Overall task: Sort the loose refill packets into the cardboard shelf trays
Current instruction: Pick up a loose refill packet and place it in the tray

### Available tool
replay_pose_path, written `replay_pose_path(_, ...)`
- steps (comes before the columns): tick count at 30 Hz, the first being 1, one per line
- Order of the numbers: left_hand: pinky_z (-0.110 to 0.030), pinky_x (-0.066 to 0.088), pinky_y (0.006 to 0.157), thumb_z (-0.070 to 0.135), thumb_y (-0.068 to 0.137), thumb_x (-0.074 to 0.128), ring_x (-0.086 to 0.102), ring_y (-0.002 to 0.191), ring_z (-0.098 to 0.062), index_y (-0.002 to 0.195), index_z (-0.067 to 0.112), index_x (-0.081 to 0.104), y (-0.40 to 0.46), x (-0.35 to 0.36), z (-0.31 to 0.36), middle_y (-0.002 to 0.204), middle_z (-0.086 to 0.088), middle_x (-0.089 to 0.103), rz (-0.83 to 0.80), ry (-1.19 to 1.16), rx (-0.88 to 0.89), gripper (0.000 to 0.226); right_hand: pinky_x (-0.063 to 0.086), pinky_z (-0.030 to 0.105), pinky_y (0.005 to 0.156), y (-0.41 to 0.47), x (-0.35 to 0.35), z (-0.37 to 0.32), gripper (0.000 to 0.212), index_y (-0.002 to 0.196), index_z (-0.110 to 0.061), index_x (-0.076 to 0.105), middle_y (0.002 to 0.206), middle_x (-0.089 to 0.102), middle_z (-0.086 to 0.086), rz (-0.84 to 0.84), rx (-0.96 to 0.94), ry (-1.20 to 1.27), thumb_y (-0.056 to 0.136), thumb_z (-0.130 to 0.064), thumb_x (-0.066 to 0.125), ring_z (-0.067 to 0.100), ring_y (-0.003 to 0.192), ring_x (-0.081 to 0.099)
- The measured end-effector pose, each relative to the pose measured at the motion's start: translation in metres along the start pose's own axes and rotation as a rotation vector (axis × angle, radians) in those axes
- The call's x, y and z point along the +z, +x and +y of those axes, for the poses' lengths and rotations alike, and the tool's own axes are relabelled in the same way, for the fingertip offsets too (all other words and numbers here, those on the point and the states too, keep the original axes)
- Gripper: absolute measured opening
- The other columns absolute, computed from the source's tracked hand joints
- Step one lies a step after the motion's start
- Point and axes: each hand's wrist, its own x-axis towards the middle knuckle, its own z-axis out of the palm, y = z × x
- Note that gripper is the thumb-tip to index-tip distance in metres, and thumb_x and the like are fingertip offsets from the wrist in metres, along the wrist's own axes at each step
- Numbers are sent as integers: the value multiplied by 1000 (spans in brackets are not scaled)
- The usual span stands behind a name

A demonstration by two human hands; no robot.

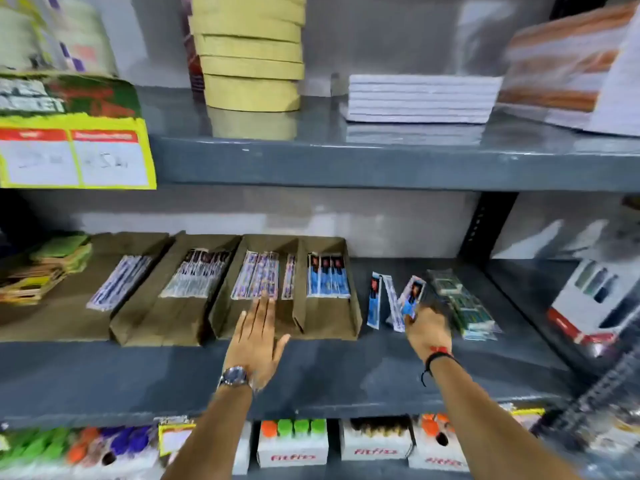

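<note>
Several brown cardboard trays [322, 323] sit side by side on the middle grey shelf. They hold purple-white packets [257, 279], dark packets [197, 275] and blue packets [327, 279]. My left hand [258, 336] lies flat and open in a tray, its fingertips touching the purple-white packets. To the right of the trays, loose blue packets [375, 299] stand on the shelf. My right hand [427, 327] grips one blue refill packet [412, 296] among them. A stack of green packets [464, 303] lies just right of that hand.
A white and red box [588, 303] stands at the far right of the shelf. Coloured paper stacks [45, 268] sit at the far left. The upper shelf carries tape rolls [249, 53] and white notepads [420, 98]. Below are white boxes with coloured caps [292, 441].
</note>
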Motion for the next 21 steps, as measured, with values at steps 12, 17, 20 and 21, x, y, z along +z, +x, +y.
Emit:
replay_pose_path(12,-38,16,109,70,74,-11,31,132,-27,132,5,39,16,51,-30,143,-12,37,-161,-130,-24,100,39,29,62,38,34,-1,34,52,-8,46,81,65,22,-163,172,75,81,-16,60,33,79,62)
replay_pose_path(17,-25,2,109,61,65,-6,11,139,-18,140,12,21,19,46,-29,152,-4,15,-204,-145,-67,93,40,28,66,34,19,-11,23,59,-5,58,77,61,22,-115,165,155,81,-1,51,34,84,61)
replay_pose_path(20,-24,4,109,79,64,-7,14,138,-18,140,13,19,19,40,-30,151,-5,18,-233,-231,-57,105,32,26,68,28,-5,-26,22,96,0,67,100,69,24,-13,68,243,85,-1,47,37,97,61)
replay_pose_path(21,-26,15,110,80,69,3,24,135,-21,139,13,22,20,36,-29,148,-7,26,-215,-360,-112,99,31,24,67,26,-14,-32,22,98,-1,66,101,69,22,-15,-8,235,86,-1,48,35,95,62)
